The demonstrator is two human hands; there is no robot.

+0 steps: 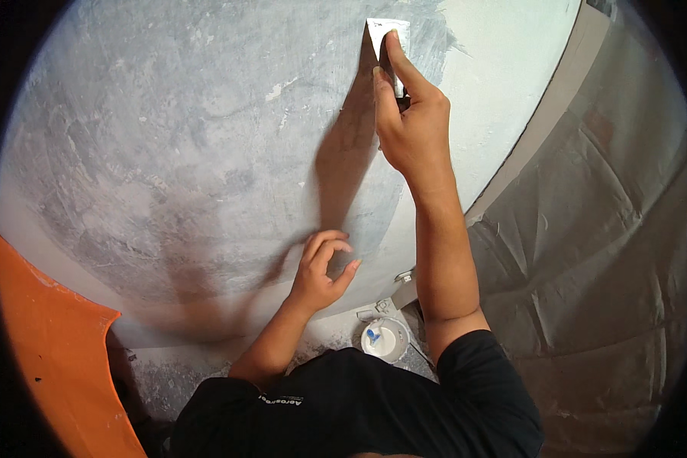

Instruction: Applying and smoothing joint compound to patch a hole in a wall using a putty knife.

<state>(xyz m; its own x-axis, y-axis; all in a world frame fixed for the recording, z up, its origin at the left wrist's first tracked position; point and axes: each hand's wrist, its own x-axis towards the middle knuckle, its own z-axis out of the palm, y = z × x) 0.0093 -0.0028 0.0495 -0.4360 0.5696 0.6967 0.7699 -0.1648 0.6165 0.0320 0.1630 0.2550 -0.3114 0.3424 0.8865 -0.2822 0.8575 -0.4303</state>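
Observation:
A putty knife (384, 34) with a white-coated blade lies against the grey-and-white mottled wall (175, 99), high up and right of centre. My right hand (412, 122) grips it by the handle, thumb and forefinger reaching up toward the blade, and casts a long shadow down the wall. Lower down, my left hand (320, 271) is at or close to the wall surface, its fingers loosely bent and apart, holding nothing.
A white bucket (393, 340) containing pale paste and a small blue item stands below me at the wall's foot. An orange sheet or panel (53, 336) is at the lower left. A creased dark grey covering (580, 298) fills the right side beside the wall's edge.

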